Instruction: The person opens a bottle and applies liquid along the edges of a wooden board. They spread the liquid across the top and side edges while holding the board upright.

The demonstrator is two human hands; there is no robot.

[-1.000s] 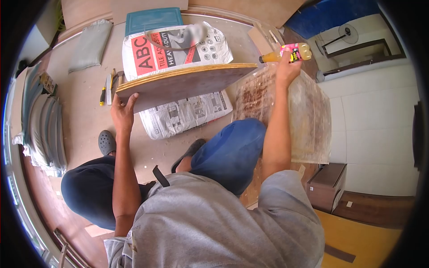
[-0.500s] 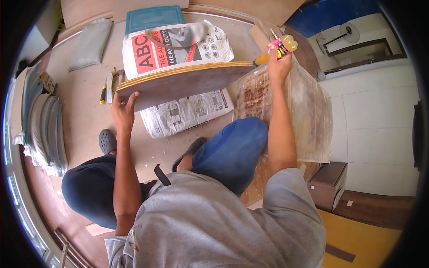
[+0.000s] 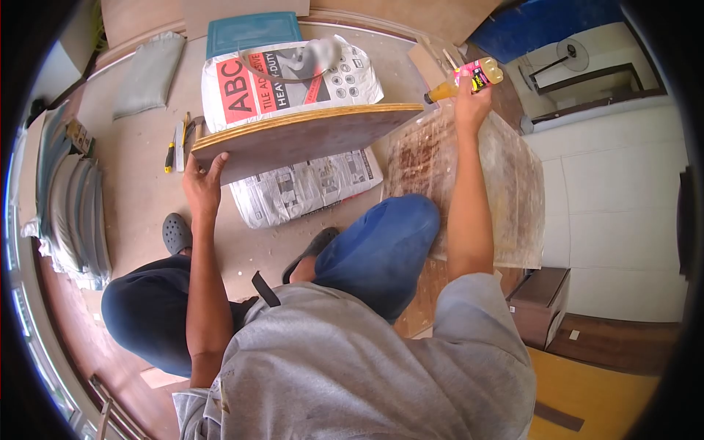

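My left hand (image 3: 202,183) grips the left end of a plywood board (image 3: 308,136), which is held tilted on edge above the floor. My right hand (image 3: 471,101) holds a yellow glue bottle (image 3: 466,81) with a pink label, its nozzle pointing left at the board's right end. Below the right hand lies a glue-stained clear sheet (image 3: 469,176) on the floor. A white sack of tile adhesive (image 3: 290,81) lies behind the board, and its lower part shows under the board.
A teal box (image 3: 249,29) sits behind the sack. A yellow utility knife and small tools (image 3: 176,143) lie on the floor at the left, near a stack of curved grey pieces (image 3: 73,213). A brown box (image 3: 539,304) stands at the right. A fan (image 3: 568,51) is far right.
My right hand has swung the glue bottle in towards the board's right end and then back out a little to the right. The board and my left hand have stayed put.
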